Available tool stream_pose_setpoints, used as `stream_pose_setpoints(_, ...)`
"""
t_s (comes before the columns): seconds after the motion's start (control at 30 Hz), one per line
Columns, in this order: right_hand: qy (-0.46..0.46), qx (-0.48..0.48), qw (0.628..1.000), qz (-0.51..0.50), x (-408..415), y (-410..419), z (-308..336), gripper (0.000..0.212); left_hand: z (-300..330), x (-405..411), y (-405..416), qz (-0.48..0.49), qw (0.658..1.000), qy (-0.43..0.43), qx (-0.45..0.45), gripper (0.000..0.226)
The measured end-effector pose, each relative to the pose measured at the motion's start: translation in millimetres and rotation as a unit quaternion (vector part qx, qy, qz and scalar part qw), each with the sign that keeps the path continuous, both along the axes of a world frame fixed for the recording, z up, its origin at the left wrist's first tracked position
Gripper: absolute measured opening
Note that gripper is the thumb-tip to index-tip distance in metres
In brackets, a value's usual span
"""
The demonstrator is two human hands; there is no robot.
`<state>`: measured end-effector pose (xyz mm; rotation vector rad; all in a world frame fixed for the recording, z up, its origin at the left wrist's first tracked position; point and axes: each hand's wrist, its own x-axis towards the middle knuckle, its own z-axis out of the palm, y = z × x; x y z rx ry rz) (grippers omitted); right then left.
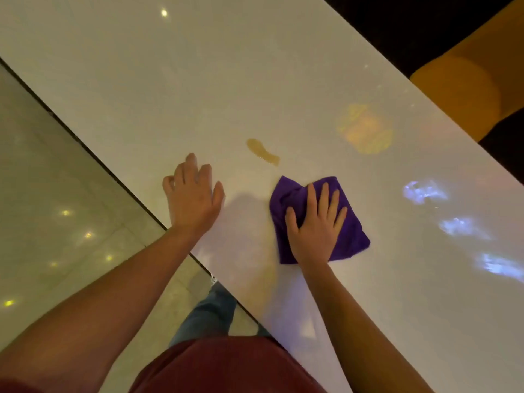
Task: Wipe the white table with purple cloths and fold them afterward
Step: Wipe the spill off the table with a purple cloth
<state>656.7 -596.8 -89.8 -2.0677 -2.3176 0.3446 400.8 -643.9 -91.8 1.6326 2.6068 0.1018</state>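
That purple cloth (317, 219) looks soft, light and floppy, lying near the counter (170, 80) front edge under the flat right hand (314, 225), left hand (192, 194) spread beside it holding nothing, brown spill (262, 151) just beyond; pinch a corner when folding.

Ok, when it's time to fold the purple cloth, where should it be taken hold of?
Probably the far-left corner of the purple cloth, coming from the stain side. That corner sticks out bare beyond the right hand, which presses flat on the middle. The left hand is open on the table and free to pinch it.
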Motion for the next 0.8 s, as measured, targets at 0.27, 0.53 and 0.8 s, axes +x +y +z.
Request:
stream_pose_setpoints(0.27,-0.05,-0.034,0.998,0.013,-51.3,-7.5,-1.6,0.077,-9.4,-149.3,77.5,0.08,0.996,-0.012,-0.023,0.059)
stream_pose_setpoints(0.53,-0.061,0.004,0.998,-0.024,-133.4,100.0,-10.6,0.083,-16.6,-156.9,83.8,0.115,0.992,-0.044,0.007,0.069)
stream_pose_setpoints(0.8,-0.045,0.017,0.999,-0.014,-207.8,239.4,-10.2,0.087,-20.8,-162.5,86.4,0.108,0.994,-0.021,0.016,0.065)
